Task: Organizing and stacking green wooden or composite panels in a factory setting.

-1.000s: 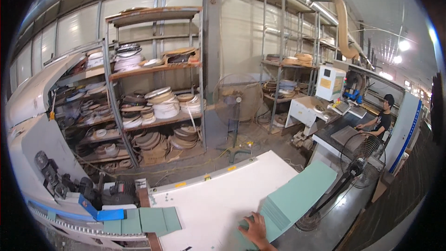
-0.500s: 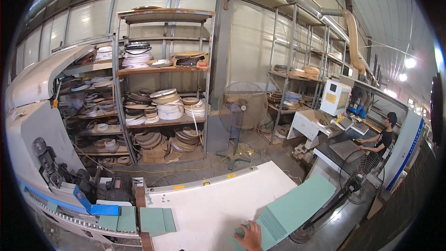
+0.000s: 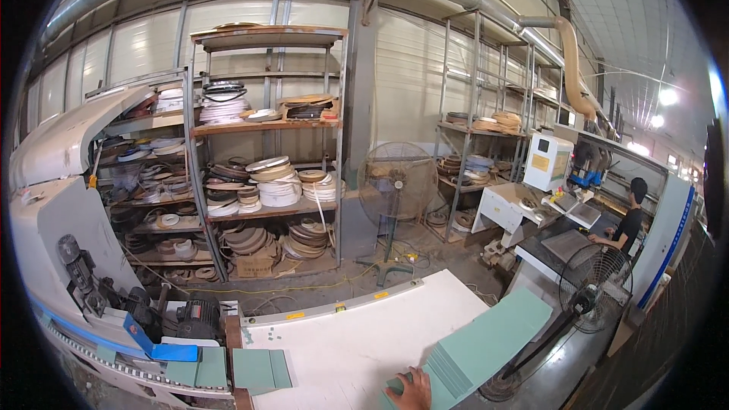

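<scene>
The right hand (image 3: 414, 391) is at the lower edge of the view, palm down, fingers somewhat spread and bent over the near end of the stack of green panels (image 3: 493, 338). Whether the fingers grip a panel or only rest on it cannot be told. The left hand is out of view; its state cannot be told.

The stack lies along the right side of the white table (image 3: 364, 342). Its panels are offset in steps toward the right hand (the step edges show as narrow parallel lines).

At the left end of the table, a second group of green panels (image 3: 254, 370) lies overlapped, beside the machine (image 3: 53, 235). A blue guard (image 3: 175, 352) and a dark motor (image 3: 199, 320) are fitted nearby. A metal rail (image 3: 319, 313) with yellow labels follows the table's far edge.

Behind it are a floor-standing fan (image 3: 399, 182) and a rack (image 3: 266, 127) loaded with coiled rolls. At the right, a co-worker (image 3: 630, 224) is at a dark-topped machine (image 3: 566, 245).
</scene>
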### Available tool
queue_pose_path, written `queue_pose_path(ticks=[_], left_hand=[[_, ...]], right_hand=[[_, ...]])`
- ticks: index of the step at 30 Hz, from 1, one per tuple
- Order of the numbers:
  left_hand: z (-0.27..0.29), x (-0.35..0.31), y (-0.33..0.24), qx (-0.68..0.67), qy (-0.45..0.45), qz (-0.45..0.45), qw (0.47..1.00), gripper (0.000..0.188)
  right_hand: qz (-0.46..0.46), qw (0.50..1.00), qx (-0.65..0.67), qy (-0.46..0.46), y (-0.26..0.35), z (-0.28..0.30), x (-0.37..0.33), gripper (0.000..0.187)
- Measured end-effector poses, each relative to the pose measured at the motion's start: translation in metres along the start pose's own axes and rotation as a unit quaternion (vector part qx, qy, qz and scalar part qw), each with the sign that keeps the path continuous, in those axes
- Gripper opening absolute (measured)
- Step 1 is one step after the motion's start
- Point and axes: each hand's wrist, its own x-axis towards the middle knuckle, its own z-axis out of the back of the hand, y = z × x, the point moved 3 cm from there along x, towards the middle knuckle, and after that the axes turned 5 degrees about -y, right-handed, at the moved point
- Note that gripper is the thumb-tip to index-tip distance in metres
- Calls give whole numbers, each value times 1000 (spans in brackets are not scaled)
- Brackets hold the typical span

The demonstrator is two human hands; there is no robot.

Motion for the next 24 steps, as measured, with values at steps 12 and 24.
queue_pose_path(ticks=[12,24], left_hand=[[-19,12,20,5,-28,20,999,84],[-9,5,12,-26,-66,-17,997,85]], right_hand=[[-4,1000,8,-11,0,1,-2,58],[-12,999,-6,44,-7,1,5,62]])
